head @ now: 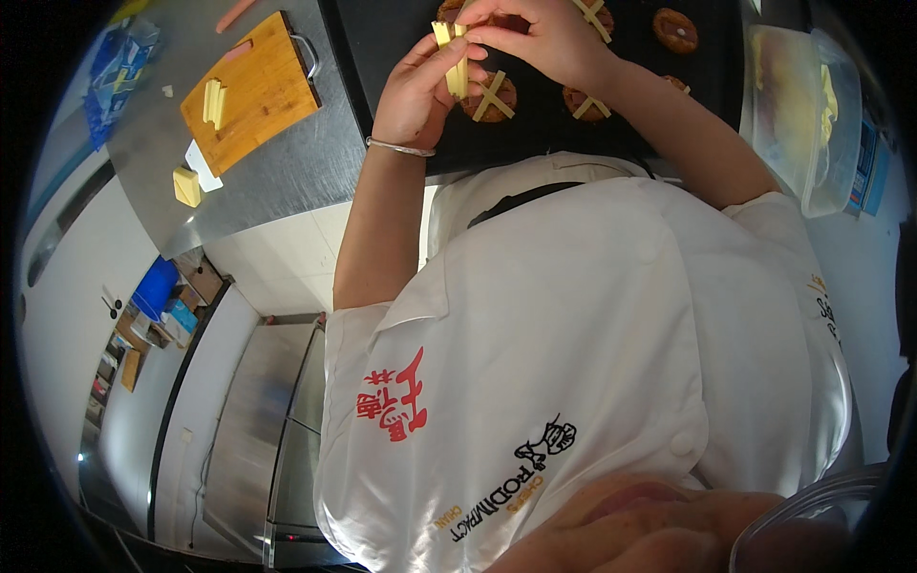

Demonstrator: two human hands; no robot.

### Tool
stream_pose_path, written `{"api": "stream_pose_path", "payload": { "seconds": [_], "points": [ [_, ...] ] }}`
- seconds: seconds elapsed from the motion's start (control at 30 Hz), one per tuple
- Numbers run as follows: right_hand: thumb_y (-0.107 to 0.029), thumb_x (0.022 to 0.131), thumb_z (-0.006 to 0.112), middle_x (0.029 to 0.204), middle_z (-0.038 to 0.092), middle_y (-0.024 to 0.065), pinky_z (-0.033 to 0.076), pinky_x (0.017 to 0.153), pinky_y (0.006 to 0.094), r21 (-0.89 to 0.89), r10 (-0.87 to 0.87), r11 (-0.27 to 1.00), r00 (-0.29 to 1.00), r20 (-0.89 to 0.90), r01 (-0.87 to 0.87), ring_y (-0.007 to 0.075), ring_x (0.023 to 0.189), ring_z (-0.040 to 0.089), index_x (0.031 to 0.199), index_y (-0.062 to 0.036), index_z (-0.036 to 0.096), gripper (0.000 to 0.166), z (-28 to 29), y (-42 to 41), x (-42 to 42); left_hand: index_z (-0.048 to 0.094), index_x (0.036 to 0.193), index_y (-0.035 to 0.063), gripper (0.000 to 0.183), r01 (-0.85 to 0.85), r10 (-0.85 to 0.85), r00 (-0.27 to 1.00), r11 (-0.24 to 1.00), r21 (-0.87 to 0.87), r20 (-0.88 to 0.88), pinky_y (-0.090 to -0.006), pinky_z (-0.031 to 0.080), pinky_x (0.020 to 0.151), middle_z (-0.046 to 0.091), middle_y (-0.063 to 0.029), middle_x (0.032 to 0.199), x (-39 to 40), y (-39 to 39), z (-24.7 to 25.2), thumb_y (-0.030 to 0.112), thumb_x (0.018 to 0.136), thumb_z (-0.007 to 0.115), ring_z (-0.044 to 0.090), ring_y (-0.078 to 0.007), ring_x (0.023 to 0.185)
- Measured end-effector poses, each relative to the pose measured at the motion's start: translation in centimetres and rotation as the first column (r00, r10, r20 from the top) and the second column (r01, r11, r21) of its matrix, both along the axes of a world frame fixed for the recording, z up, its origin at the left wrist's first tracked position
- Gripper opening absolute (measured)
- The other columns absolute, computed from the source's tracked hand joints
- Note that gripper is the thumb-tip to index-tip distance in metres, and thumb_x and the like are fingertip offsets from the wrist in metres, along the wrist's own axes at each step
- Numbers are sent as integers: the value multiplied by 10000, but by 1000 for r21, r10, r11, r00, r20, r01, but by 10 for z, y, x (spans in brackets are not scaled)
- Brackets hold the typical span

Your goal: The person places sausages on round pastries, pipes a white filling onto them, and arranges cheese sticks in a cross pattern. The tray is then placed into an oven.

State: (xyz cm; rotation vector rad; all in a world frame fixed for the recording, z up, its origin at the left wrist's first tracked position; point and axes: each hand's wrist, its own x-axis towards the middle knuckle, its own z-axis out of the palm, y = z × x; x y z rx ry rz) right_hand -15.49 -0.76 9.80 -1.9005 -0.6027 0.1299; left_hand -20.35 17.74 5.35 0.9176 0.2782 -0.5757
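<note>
My left hand [426, 82] holds a small bundle of pale yellow strips [451, 71], which look like cheese, upright above a black baking tray [401, 143]. At the top of the bundle, the thumb and forefinger of my right hand [519, 36] pinch a strip. Round browned bases topped with pink slices, seemingly ham, lie on the tray. Just below my hands, one topped round [489, 97] bears two crossed strips. Another crossed round [589, 104] is partly covered by my right forearm. The round at the upper right [675, 31] has a pink slice and no strips.
Left of the tray, a wooden cutting board [272, 79] with a metal handle carries more strips [213, 104]. A white scraper [204, 168] and a yellow block [186, 188] lie by its near corner on the steel table [301, 165]. A clear plastic tub [795, 122] stands right.
</note>
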Motion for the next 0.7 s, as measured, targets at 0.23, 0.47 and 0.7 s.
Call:
{"api": "stream_pose_path", "payload": {
  "seconds": [0.23,0.47,0.7],
  "points": [
    [-64,847,690,863,606,77,485,729,306,46,-17,999,986,-168,25,210,816,615,881,-44,645,60,-26,-9,30,598,1172,43,273,43,-49,997,995,-95,-60,-269,529,721,682,-64,948,32,-7,-26,217,962,600,659,-141,822],
    [-70,870,677,881,619,59,480,733,276,-62,76,994,981,-177,-88,155,814,611,906,-39,647,56,-40,-20,60,593,1174,33,273,53,-66,992,992,-115,-106,-282,538,729,681,-83,999,57,-7,-50,216,972,581,671,-165,857],
    [-44,881,665,870,600,-5,440,638,225,31,160,987,930,-330,-159,80,699,542,891,-61,633,38,-26,-23,16,562,1188,3,296,-138,103,969,980,-144,-224,-368,565,827,670,-139,1056,58,9,-80,230,1003,521,682,-265,965]
  ]
}}
